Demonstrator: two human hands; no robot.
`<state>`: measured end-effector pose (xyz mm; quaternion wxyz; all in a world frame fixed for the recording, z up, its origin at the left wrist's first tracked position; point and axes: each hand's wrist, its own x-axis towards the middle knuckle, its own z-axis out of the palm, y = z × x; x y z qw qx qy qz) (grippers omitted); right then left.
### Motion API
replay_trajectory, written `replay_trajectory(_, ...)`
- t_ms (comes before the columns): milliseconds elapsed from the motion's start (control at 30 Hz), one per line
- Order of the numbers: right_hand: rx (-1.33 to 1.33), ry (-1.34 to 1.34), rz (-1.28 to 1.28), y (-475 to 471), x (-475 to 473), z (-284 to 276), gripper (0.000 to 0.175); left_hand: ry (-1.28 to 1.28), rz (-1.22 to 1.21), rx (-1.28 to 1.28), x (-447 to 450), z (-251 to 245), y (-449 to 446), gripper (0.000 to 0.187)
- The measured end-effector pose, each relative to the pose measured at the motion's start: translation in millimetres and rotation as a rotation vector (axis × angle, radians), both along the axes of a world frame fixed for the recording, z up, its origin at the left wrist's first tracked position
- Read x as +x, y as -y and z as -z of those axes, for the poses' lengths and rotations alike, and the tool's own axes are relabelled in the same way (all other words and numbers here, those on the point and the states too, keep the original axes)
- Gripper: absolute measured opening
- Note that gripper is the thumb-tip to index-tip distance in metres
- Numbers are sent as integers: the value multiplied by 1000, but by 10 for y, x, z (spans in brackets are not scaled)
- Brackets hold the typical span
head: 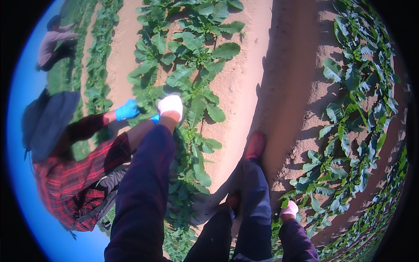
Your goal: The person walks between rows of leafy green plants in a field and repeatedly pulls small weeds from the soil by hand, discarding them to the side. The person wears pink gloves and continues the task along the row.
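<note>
My left hand [171, 106], in a white glove, reaches into a row of leafy green plants [198, 109] on a raised soil bed. Its fingers point away from me among the leaves, and glare on the glove hides what they hold. Low on the right, my right hand [289, 209] wears a pale glove with its fingers curled. A bright green leaf [285, 203] touches its left side, at the edge of another leafy row [340, 177]. Whether that leaf is gripped is unclear.
A co-worker in a red plaid shirt [78, 177] bends close on the left, a blue-gloved hand [127, 110] at the same plants. Another person [54, 46] crouches farther off. My red shoe [255, 145] stands in the furrow [289, 65] between beds.
</note>
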<state>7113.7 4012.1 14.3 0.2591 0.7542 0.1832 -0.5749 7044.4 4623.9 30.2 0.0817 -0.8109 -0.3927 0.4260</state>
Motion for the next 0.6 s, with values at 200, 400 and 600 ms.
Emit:
replay_trajectory(200,51,34,44,111,-41,84,14,13,-99,11,-253,-267,126,23)
replay_trajectory(400,66,32,39,213,-88,202,15,83,-209,87,-230,-1358,205,25)
replay_trajectory(600,76,59,64,262,-145,280,15,443,-93,16,308,-2125,636,32)
